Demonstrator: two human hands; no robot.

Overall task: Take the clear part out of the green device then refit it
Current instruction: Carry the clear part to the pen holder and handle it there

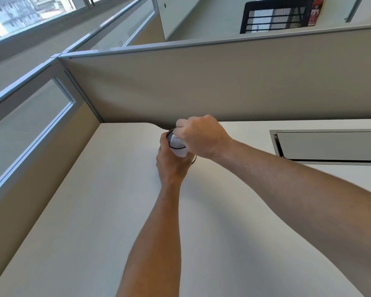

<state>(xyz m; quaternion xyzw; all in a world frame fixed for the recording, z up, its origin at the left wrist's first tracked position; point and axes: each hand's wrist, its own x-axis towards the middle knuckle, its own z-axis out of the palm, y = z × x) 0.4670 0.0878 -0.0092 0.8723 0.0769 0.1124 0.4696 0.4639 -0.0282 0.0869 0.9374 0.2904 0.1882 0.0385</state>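
Near the bench's (94, 211) far edge, both hands' fingers grip the clear part (179, 146): left hand (171, 166) cupping below, right hand (201, 136) pinching on top; it seems light, rigid, probably slippery.

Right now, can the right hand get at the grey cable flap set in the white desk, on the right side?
Probably yes. The right hand is busy on the small clear part with white insert, shared with the left hand. Bare white desk lies between it and the grey cable flap.

We can read no text here. Far beyond both hands, the red extinguisher (315, 9) carries a label (313, 16) with white marks, but they are too small and blurred for us to read.
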